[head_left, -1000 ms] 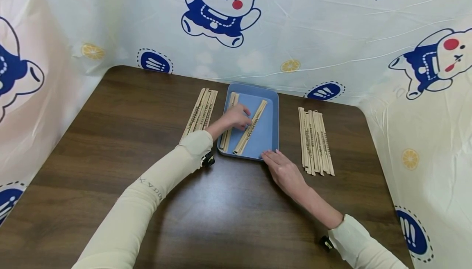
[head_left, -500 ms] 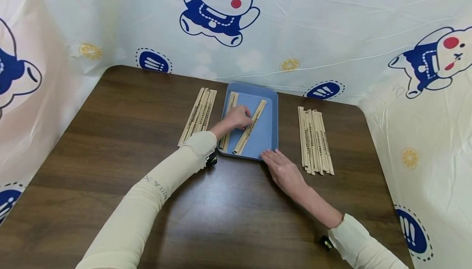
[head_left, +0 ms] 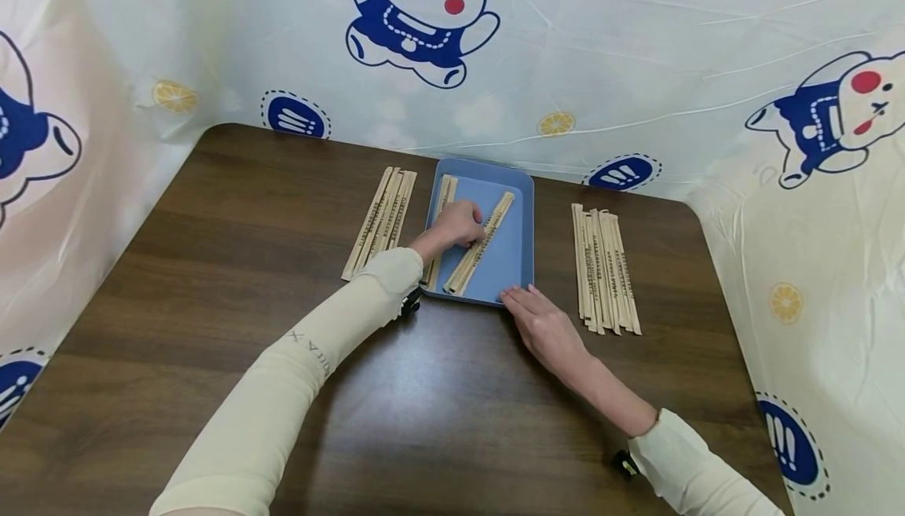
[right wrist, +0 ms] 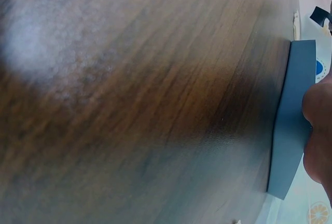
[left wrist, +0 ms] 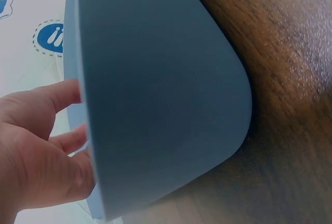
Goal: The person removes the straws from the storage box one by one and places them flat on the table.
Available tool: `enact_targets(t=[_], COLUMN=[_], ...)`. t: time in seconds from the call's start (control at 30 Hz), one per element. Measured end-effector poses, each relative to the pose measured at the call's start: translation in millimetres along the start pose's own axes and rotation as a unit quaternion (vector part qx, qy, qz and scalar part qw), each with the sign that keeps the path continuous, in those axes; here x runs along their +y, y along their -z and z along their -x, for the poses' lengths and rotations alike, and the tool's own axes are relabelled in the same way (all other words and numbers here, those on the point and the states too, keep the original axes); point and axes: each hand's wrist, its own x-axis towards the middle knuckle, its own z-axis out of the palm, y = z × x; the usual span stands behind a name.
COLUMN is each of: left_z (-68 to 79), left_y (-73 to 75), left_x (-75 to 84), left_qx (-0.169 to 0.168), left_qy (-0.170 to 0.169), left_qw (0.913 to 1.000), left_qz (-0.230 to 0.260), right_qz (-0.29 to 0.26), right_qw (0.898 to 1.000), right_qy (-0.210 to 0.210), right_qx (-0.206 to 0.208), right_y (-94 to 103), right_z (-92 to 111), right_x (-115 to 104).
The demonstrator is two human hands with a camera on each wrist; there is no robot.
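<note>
Left hand [head_left: 458, 224] gripping tilted packet [head_left: 481, 243] in tray [head_left: 513, 261], right hand [head_left: 543, 326] flat, relaxed, packet rows [head_left: 605, 268] flanking.

Dark brown wooden table [right wrist: 135, 99] fills most of the frame, blurred up close; the blue tray [right wrist: 293, 120] stands edge-on at the right; part of the right hand [right wrist: 317, 133] touches the tray's wall

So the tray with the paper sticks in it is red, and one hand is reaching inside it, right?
Not quite: the shallow plastic tray is blue, not red, as the head view shows. The rest holds: the left hand reaches inside it, among the tan paper-wrapped sticks.
</note>
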Motion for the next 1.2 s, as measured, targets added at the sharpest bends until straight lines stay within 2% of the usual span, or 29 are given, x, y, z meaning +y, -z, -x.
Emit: enact_targets(t=[0.23,0.53,0.77,0.93,1.2], left_z=[-2.0,-9.9,-11.4,-10.5,-3.1], left_y=[-0.3,-2.7,-4.1,-3.6,5.1], left_x=[2.2,4.9,2.5,0.7,2.7], left_qx=[-0.008,-0.015,-0.011,-0.003,-0.013], left_qy=[-0.007,-0.012,-0.021,-0.022,0.008], left_qw=[0.9994,0.9946,0.9922,0.9933,0.9984], left_qz=[-0.031,-0.102,-0.122,-0.114,-0.055], right_qz=[0.006,0.005,0.003,0.003,0.004], right_qw=[1.000,1.000,1.000,1.000,1.000], right_qy=[-0.001,0.004,0.002,0.005,0.010], right_qx=[-0.005,0.003,-0.001,0.003,0.017], right_y=[-0.1,-0.9,-1.1,-2.0,-3.5], right_z=[0,-1,0,0,0], right_x=[0,1,1,1,1])
